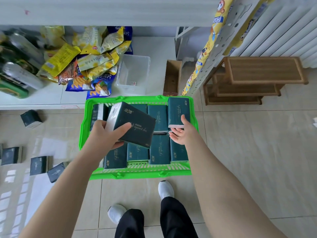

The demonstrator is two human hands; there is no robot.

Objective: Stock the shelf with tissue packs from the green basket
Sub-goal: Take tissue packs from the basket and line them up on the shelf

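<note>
Left hand [104, 133] grips a glossy rectangular tissue pack [135, 124] over the slatted green basket [140, 172].

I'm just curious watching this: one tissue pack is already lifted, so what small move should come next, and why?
Probably close the right hand on the upright pack at the far right corner of the green basket. That hand is open, its thumb against this pack, while the left hand grips a lifted pack, so both could go to the shelf together.

Bright daylight, barred glare on floor tiles [15, 191]; edges bent, slightly blurred
</note>
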